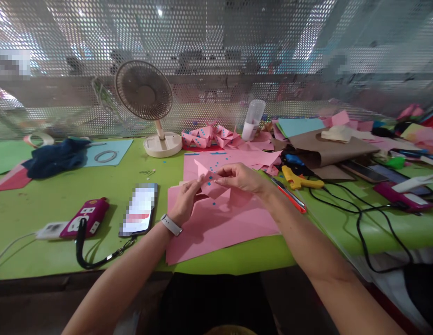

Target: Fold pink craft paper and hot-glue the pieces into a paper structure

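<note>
Both my hands are at a folded pink paper shape [216,190] with blue dots, held over a stack of pink sheets [219,232]. My left hand [186,197] grips its left side between thumb and fingers; a white watch band is on that wrist. My right hand [239,177] is closed, with thumb and fingertips pinched at the shape's upper right edge beside a blue dot. More blue dots [216,164] lie on the pink paper just behind. Farther back sit several finished-looking pink folded shapes [209,136] with blue dots.
Left stand a fan [162,145], a phone [138,209] and a magenta power strip [85,217]. To the right lie an orange cutter [291,197], a yellow glue gun [300,179], black cables [359,211] and brown paper [328,146]. A clear bottle [253,121] stands behind, before a perforated metal screen [216,56].
</note>
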A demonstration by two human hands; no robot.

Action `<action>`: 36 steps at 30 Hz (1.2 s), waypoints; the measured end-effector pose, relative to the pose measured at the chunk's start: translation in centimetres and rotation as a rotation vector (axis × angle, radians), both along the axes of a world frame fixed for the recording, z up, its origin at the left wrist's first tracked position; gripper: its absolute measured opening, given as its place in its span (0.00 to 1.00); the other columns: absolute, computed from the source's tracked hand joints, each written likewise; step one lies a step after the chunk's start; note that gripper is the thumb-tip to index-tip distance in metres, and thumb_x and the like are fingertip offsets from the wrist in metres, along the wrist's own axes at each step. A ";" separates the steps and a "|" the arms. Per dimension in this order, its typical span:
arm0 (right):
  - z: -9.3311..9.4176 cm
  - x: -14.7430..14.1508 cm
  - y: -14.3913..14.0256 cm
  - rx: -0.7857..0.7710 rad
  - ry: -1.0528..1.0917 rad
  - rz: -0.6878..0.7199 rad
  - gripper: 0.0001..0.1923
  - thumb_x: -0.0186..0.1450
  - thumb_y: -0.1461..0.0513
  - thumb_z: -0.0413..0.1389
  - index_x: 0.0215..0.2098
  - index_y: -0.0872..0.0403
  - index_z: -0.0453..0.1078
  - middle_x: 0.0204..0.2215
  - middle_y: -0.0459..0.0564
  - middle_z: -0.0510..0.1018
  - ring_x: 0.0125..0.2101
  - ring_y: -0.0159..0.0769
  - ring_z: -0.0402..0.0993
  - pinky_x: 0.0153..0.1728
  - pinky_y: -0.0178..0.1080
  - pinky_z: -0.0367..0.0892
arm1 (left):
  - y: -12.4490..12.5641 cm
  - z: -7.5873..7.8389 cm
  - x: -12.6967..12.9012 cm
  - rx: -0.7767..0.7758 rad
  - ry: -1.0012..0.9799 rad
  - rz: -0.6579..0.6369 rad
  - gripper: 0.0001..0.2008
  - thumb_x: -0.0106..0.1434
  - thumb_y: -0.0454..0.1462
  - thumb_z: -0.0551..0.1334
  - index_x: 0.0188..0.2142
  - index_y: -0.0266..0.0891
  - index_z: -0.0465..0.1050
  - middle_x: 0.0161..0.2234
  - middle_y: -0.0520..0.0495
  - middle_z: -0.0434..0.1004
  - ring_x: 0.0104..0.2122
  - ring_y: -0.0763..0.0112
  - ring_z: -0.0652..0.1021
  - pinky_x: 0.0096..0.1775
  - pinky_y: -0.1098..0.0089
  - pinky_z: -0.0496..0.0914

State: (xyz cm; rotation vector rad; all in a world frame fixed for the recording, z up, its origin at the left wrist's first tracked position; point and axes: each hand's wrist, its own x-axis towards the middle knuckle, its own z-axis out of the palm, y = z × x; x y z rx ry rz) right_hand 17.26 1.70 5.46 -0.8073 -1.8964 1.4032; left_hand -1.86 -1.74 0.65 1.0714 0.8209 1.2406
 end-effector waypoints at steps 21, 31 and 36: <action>-0.8 1.4 1.7 0.137 -0.049 -0.089 0.17 0.59 0.52 0.62 0.40 0.54 0.78 0.35 0.48 0.80 0.36 0.36 0.75 0.40 0.40 0.68 | 1.0 0.5 -0.7 -0.167 -0.073 0.201 0.27 0.53 0.59 0.65 0.26 0.35 0.73 0.22 0.46 0.77 0.24 0.70 0.78 0.31 0.69 0.73; -0.1 1.1 1.5 0.281 -0.155 -0.243 0.19 0.60 0.56 0.61 0.47 0.55 0.75 0.41 0.53 0.80 0.41 0.38 0.75 0.46 0.44 0.70 | 0.9 -0.1 -0.4 -0.227 -0.149 -0.041 0.16 0.46 0.43 0.75 0.31 0.36 0.77 0.26 0.53 0.75 0.26 0.75 0.77 0.39 0.66 0.77; 3.8 4.7 0.1 0.352 -0.166 -0.400 0.17 0.60 0.57 0.60 0.46 0.55 0.74 0.40 0.53 0.81 0.41 0.38 0.77 0.47 0.45 0.72 | 1.4 -0.4 -0.9 -0.210 -0.166 -0.012 0.15 0.48 0.43 0.74 0.33 0.38 0.77 0.30 0.50 0.78 0.33 0.68 0.80 0.39 0.65 0.76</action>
